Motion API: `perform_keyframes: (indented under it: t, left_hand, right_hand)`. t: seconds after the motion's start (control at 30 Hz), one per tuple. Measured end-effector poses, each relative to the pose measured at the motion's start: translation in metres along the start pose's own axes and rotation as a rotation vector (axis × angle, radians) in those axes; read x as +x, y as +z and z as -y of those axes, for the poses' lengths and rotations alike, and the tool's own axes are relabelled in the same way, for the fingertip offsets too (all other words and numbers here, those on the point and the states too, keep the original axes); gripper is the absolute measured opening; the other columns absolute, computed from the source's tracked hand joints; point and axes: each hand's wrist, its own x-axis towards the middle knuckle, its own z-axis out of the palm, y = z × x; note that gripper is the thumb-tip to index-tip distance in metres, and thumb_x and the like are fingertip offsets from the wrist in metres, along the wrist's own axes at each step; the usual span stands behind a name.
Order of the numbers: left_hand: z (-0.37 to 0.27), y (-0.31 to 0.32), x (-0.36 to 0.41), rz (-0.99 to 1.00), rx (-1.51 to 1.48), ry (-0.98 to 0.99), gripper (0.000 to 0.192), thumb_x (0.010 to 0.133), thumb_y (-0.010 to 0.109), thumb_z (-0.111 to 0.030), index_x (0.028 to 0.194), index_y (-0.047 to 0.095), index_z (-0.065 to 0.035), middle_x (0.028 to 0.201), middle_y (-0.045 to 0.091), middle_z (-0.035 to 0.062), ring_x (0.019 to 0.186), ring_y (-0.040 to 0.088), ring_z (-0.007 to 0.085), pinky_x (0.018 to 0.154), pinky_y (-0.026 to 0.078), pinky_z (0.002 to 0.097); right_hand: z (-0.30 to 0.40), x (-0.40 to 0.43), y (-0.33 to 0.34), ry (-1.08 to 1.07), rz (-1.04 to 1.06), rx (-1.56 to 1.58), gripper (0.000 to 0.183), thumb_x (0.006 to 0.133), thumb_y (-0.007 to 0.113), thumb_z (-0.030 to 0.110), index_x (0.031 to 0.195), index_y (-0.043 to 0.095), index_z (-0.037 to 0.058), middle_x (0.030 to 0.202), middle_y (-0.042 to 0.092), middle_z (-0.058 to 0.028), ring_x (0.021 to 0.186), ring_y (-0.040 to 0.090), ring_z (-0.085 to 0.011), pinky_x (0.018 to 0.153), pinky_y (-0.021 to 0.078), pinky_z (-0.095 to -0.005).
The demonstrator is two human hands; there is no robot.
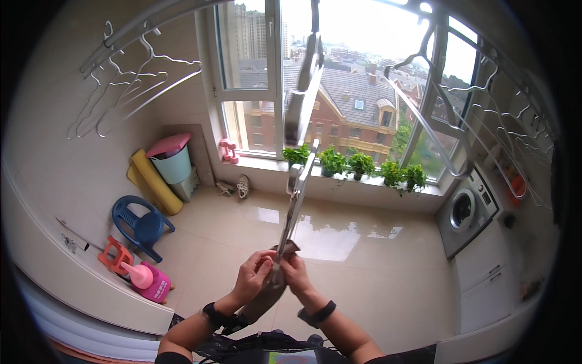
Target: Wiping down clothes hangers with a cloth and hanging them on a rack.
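At the lower middle of the head view, my left hand (253, 275) and my right hand (294, 273) meet at the lower end of a metal hanging piece (298, 195). A greyish-brown cloth item (268, 298) hangs between them, its upper edge showing past my right fingers. My right thumb and fingers pinch this cloth near the metal. The left fingers are bent close beside it; whether they grip the cloth or the metal cannot be told. The metal piece rises towards blurred metal parts (304, 86) overhead.
Wire hangers (157, 58) hang at upper left, more hangers (420, 113) at upper right. Potted plants (359, 164) line the windowsill. A blue plastic chair (145, 227), a yellow rolled mat (159, 184) and a pink bottle (152, 282) stand left; a washing machine (468, 209) is right.
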Motion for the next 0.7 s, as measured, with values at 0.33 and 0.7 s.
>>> perform_keyframes:
  t: [0.33,0.7]
  left_hand:
    - [-0.025,-0.133,-0.028,-0.352,-0.017,0.048,0.039,0.096,0.052,-0.017,0.13,0.043,-0.0009,0.106,0.057,0.0082,0.087,0.056,0.0106,0.074,0.044,0.0216]
    - [-0.09,-0.097,0.003,-0.3,1.218,0.422,0.056,0.075,0.07,-0.003,0.127,0.051,-0.0045,0.12,0.053,0.0173,0.117,0.049,0.0341,0.107,0.029,0.0509]
  right_hand:
    - [0.02,0.02,-0.031,-0.424,-0.047,-0.925,0.015,0.086,0.063,0.005,0.099,0.059,0.0002,0.073,0.063,-0.0138,0.064,0.063,-0.0237,0.059,0.05,-0.0326]
    - [0.072,0.047,-0.053,-0.818,0.222,-1.603,0.009,0.078,0.061,0.005,0.082,0.054,0.0051,0.079,0.058,-0.0097,0.073,0.06,-0.0261,0.063,0.0497,-0.0371]
